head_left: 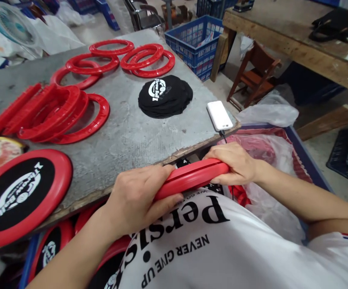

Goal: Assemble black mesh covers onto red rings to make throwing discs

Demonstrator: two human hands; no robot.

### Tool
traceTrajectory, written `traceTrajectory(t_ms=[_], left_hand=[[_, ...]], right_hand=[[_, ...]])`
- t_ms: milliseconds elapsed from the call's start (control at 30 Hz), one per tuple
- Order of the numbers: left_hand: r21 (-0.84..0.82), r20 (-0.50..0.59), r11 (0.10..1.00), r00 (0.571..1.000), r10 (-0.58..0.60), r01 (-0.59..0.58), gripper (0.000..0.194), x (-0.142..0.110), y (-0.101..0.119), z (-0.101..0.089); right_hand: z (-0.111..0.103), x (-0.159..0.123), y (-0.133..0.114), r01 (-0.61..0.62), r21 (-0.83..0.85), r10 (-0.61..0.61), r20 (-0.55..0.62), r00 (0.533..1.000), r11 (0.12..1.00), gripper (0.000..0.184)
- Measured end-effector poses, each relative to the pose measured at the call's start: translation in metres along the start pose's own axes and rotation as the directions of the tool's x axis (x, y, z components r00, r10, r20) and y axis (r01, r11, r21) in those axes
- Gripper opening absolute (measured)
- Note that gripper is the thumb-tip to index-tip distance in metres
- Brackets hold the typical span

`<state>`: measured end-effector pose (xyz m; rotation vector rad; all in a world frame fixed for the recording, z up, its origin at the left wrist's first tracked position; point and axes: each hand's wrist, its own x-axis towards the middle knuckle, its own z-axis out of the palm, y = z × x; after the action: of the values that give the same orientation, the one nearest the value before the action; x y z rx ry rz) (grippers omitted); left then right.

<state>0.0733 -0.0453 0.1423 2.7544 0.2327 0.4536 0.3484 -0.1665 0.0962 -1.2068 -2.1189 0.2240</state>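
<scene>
Edgewise | red ring (pixel 192 176) | left grip (pixel 139 196) closed on one end | right grip (pixel 237 161) closed on the other

soft, moderately bright indoor light, its source not visible; faint shadows on the grey counter (pixel 125 124). the white phone-like device (pixel 219 115) looks washed out. wide-angle stretching at the edges.

I'm in a workshop: worn counter (pixel 125 136), plastic crates (pixel 193 46), heaps of identical red rings (pixel 62 108).
</scene>
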Motion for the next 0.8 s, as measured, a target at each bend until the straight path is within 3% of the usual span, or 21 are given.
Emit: traceTrajectory(t_ms=[133,233,333,533,667,800], left_hand=[[0.01,-0.019,1.0,0.999,0.029,-0.029,0.037,-0.003,0.001,0.001],[-0.014,-0.017,1.0,1.0,-0.003,0.003,0.038,-0.008,0.002,0.002],[-0.034,0.017,0.999,1.0,-0.023,0.024,0.035,-0.01,0.003,0.0],[-0.062,0.024,0.997,0.998,-0.052,0.054,0.033,-0.006,-0.001,-0.006],[-0.048,0.013,0.995,0.996,-0.092,0.092,0.032,-0.009,-0.007,-0.006],[-0.005,0.012,0.997,0.997,-0.082,0.082,0.033,-0.022,-0.018,-0.004]], right_hand=[[0.003,-0.003,-0.001,-0.021,0.01,0.021,0.012,1.0,1.0,0.051],[0.007,-0.005,-0.003,-0.069,0.04,0.071,-0.046,0.996,0.997,0.06],[0.013,-0.005,-0.002,-0.075,0.033,0.078,-0.1,0.992,0.997,0.057],[0.015,0.006,0.007,-0.061,-0.074,0.058,-0.03,0.998,0.995,0.057],[0.015,0.014,0.003,-0.034,-0.07,0.03,-0.052,0.998,0.997,0.059],[0.024,0.02,-0.013,-0.168,-0.001,0.166,-0.115,0.979,0.986,0.065]])
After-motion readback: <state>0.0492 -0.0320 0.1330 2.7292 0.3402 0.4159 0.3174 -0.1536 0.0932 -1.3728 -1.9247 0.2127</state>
